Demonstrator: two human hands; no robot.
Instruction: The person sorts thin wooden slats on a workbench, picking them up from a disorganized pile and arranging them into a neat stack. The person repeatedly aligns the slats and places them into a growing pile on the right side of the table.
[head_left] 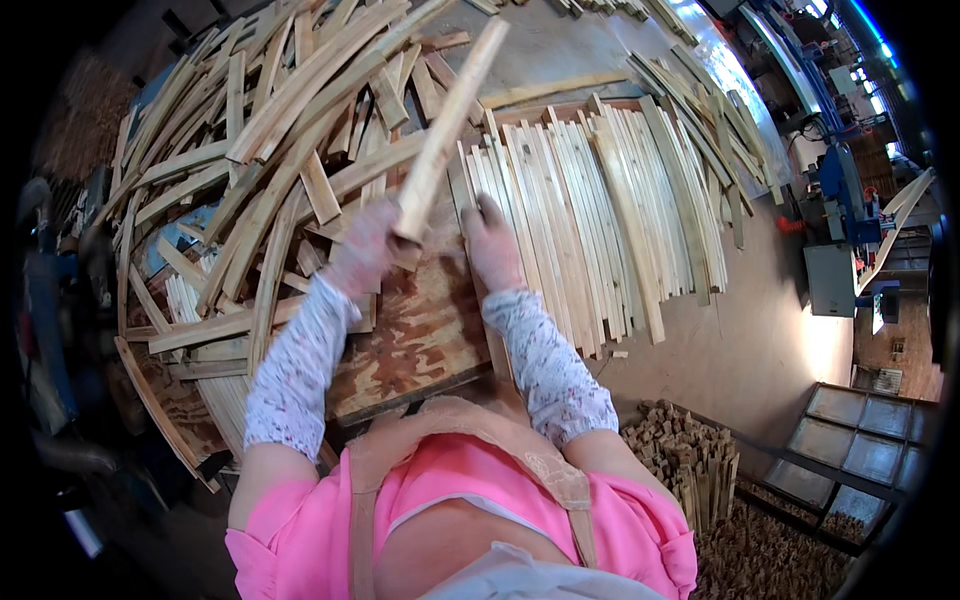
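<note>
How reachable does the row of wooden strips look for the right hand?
Probably yes: the right hand is at the left edge of the row of wooden strips, with nothing visible between. The raised wooden strip in the left hand slants clear of the row.

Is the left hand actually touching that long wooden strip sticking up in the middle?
Touching: the head view shows the left hand, though blurred, against the wooden strip near its lower end.

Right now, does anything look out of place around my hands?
The wood pile on the left looks jumbled, lying at many crossing angles, unlike the neat row of strips at right. A small scrap lies loose by that row's near end.
</note>
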